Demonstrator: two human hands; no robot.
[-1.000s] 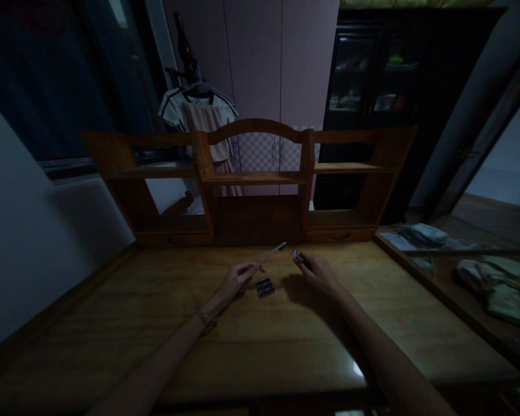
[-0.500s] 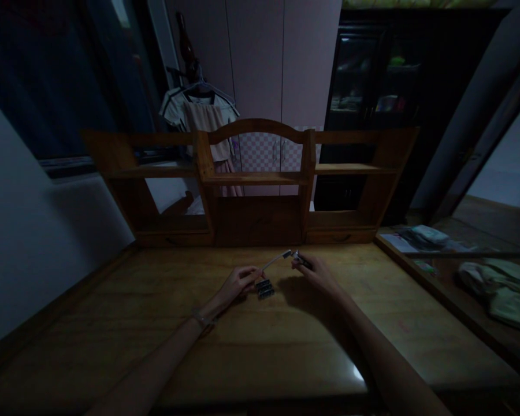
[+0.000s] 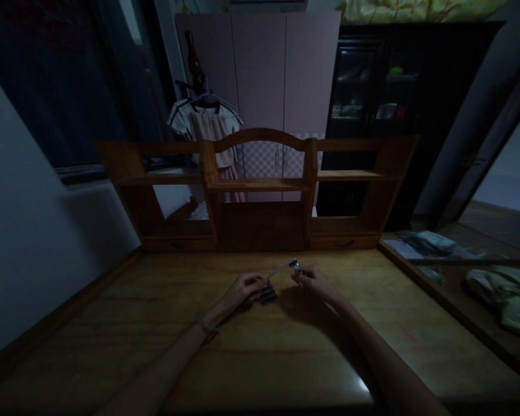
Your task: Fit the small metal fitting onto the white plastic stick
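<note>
My left hand [image 3: 248, 289] is closed around the lower end of a thin pale stick [image 3: 279, 270], which slants up to the right and has a small dark block-like head. My right hand [image 3: 315, 281] pinches a small silver-and-dark tool [image 3: 297, 270] whose exact kind is too dim to make out. The tool's silver end is at the stick's head, and they seem to touch. Beside my left fingertips, a set of dark ridged pieces [image 3: 268, 295] sits low over the wooden desk [image 3: 242, 358]; whether my left hand touches it is unclear.
A wooden shelf unit [image 3: 260, 185] stands along the desk's back edge. To the right, beyond the raised desk edge, lie a pale green cloth [image 3: 509, 297] and a wrapped packet [image 3: 435, 241]. A white wall [image 3: 21, 248] borders the left side. The room is dim.
The silver tool in my right hand and the stick's head have come together, closing the small gap between them. The camera view has tilted up slightly.
</note>
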